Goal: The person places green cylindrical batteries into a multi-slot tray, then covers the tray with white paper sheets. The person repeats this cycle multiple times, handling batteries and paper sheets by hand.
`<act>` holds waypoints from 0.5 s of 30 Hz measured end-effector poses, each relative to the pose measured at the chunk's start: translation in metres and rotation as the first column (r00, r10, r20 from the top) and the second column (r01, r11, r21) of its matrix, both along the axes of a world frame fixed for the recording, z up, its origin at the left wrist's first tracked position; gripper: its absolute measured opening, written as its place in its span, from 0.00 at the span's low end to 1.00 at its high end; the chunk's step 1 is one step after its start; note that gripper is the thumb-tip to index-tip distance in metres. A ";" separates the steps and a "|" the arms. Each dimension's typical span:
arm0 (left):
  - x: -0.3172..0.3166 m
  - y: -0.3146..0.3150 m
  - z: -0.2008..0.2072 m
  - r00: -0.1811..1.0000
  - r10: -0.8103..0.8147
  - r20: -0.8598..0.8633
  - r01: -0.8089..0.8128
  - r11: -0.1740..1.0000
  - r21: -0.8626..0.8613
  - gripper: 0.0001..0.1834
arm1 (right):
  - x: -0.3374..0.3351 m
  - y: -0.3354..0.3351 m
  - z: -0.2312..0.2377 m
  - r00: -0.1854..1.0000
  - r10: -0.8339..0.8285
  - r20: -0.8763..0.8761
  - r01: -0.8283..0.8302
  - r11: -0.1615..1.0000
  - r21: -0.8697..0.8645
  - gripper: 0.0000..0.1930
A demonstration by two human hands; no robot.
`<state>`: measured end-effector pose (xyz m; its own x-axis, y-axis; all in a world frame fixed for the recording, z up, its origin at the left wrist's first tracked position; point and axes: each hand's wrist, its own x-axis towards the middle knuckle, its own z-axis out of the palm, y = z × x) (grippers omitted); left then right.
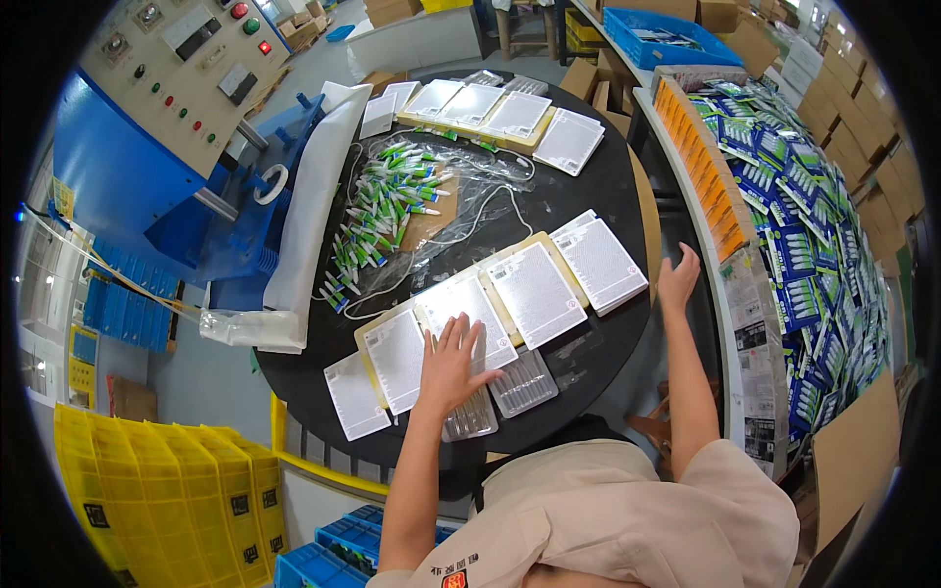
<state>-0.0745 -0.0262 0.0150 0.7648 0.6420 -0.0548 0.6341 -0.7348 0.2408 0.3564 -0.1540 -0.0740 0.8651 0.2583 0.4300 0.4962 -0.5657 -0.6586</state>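
Note:
My left hand (453, 365) lies with spread fingers on a white printed card (461, 312), in a row of cards on a pale yellow fixture (373, 345). More cards are beside it: one (357, 395) at the left end, one (537, 294) to the right and a stack (600, 265) at the right end. Clear plastic blister trays (523, 382) stick out below the row, partly under my left hand. My right hand (678, 279) is off the table's right edge, fingers apart and slightly bent, holding nothing. Small green-and-white tubes (382, 201) lie heaped farther back.
The round black table (578, 367) carries a second card-covered fixture (470, 106) at the back. A blue press machine (211, 176) stands left. Yellow crates (167, 490) are at lower left. On the right, a bin holds many blue-green packs (814, 265) behind orange cards (698, 167).

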 end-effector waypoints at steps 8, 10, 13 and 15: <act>-0.068 0.009 0.004 0.701 0.449 0.554 -0.456 0.880 -0.135 0.20 | 0.070 0.013 -0.110 0.342 0.475 -0.811 0.377 0.721 0.581 0.14; -0.098 0.002 -0.003 0.439 0.623 0.648 -0.575 0.749 -0.330 0.18 | 0.063 0.016 -0.119 0.435 0.442 -0.784 0.282 0.761 0.585 0.15; -0.138 -0.010 -0.019 0.203 0.672 0.712 -0.675 0.623 -0.395 0.24 | 0.054 0.018 -0.124 0.468 0.386 -0.795 0.246 0.807 0.537 0.15; -0.157 -0.018 -0.032 -0.064 0.737 0.673 -0.650 0.481 -0.588 0.24 | 0.049 0.017 -0.125 0.526 0.310 -0.792 0.234 0.843 0.485 0.15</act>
<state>-0.2319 -0.0446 -0.0174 -0.4245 0.8984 0.1126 0.2552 -0.0007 0.9669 0.4052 -0.1372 -0.1992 0.8670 0.2962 -0.4007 -0.4100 -0.0330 -0.9115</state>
